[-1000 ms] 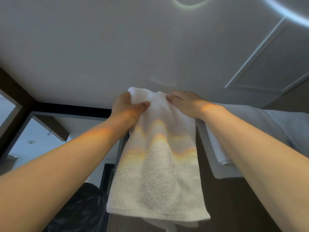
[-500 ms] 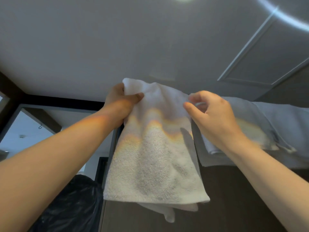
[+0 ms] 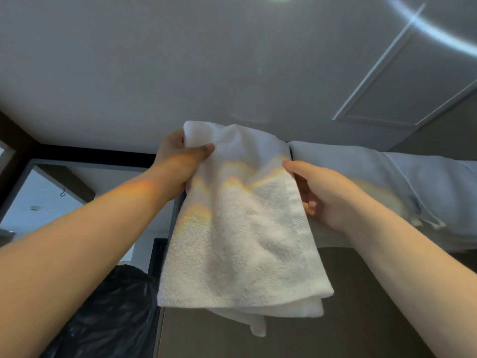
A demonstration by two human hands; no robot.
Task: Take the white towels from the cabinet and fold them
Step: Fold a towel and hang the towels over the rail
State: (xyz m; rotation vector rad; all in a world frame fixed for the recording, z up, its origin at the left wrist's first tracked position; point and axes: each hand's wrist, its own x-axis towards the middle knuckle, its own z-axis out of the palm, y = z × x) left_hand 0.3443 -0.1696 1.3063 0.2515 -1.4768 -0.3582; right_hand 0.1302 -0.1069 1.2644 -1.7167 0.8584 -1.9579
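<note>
White towel: held up at centre of view, hanging free toward 6 o'clock in front of the cabinet. Thick looped terry, nubbly pile, roughly rectangular. Doubled over: a second layer and one limp corner droop below the front hem at 6 o'clock. A flat woven band runs down its right edge. Soft rainbow-tinted light streaks cross the upper third.

Left hand: at the towel's 10 o'clock corner, clamped on it, thumb pressed over the front and fingers wrapped behind, cloth bunched into soft folds there.

Right hand: at the towel's 3 o'clock edge, thumb on the front face, fingers curled behind, pinching the edge. The hands are apart, one at each side of the towel.

Stacked towels: at 3 o'clock, pale and smooth-looking, lying in rounded folds on top of the cabinet, just behind the right hand.

Cabinet: dark brown, matte, flat-fronted with faint wood grain.

Black plastic bag: at 7 o'clock, glossy and crinkled.

Ceiling: at 12 o'clock, plain, matte, grey-white. A framed rectangular ceiling panel sits at 2 o'clock.
</note>
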